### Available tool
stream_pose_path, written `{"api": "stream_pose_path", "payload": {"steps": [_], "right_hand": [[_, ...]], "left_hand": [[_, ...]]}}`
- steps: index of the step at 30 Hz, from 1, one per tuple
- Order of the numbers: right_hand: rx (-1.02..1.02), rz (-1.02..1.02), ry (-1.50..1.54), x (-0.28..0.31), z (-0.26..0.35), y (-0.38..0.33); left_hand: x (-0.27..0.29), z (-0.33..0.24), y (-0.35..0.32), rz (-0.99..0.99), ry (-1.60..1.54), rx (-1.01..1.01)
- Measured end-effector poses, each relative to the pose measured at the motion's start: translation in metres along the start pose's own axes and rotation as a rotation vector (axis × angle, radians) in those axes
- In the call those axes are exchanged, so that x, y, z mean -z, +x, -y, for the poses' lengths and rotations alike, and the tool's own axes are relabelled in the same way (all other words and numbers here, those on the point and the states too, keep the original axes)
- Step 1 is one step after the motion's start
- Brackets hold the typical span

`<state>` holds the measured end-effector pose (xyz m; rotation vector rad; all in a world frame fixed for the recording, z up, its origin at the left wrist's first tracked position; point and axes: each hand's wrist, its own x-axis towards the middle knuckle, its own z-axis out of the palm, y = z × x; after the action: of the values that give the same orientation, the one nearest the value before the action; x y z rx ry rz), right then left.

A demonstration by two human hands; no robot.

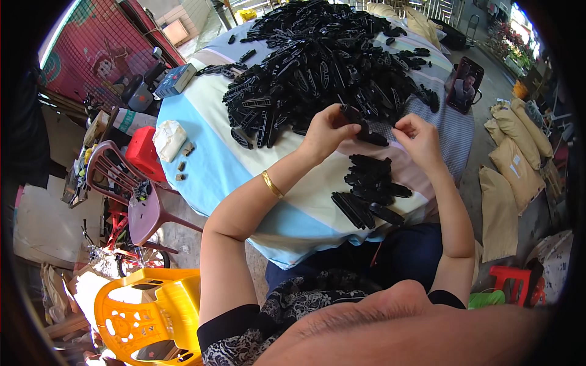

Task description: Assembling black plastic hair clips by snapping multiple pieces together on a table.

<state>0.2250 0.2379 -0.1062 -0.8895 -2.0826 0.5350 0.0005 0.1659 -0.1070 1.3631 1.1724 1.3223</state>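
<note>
My left hand (326, 133) reaches over the table and grips a narrow black plastic part (351, 114) between thumb and fingers. A short distance to the right, my right hand (419, 139) is closed in a pinch at the fingertips. Whatever it pinches is too small to make out. Beyond both hands rises a large heap of black plastic parts (317, 73), long and slotted. Closer to my body lies a smaller group of similar black pieces (369, 183), several side by side in a row. A gold bangle (272, 183) circles my left wrist.
A striped cloth (207, 152) covers the round table. On its left stand a blue box (176, 81) and a crumpled white bag (169, 140). A phone (465, 85) stands upright at the right edge. Around are a yellow chair (137, 317), a purple chair (146, 213) and brown sacks (500, 207).
</note>
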Motion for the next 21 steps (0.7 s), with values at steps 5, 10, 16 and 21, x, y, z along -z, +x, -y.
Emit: {"api": "stream_pose_path", "payload": {"steps": [5,10,16,21], "right_hand": [[-0.151,0.120,0.568,0.003,0.015,-0.003],[-0.129,0.165,0.533,-0.001,0.028,-0.010],[0.186,0.059,0.186,-0.001,0.048,-0.014],[0.496,-0.124,-0.054,-0.005,0.048,-0.013]], "left_hand": [[-0.014,0.004,-0.007,0.132,-0.397,0.172],[-0.023,0.004,-0.011,0.166,-0.528,0.254],[-0.021,0.006,-0.013,0.179,-0.425,0.196],[-0.022,0.008,-0.013,0.138,-0.420,0.183]]}}
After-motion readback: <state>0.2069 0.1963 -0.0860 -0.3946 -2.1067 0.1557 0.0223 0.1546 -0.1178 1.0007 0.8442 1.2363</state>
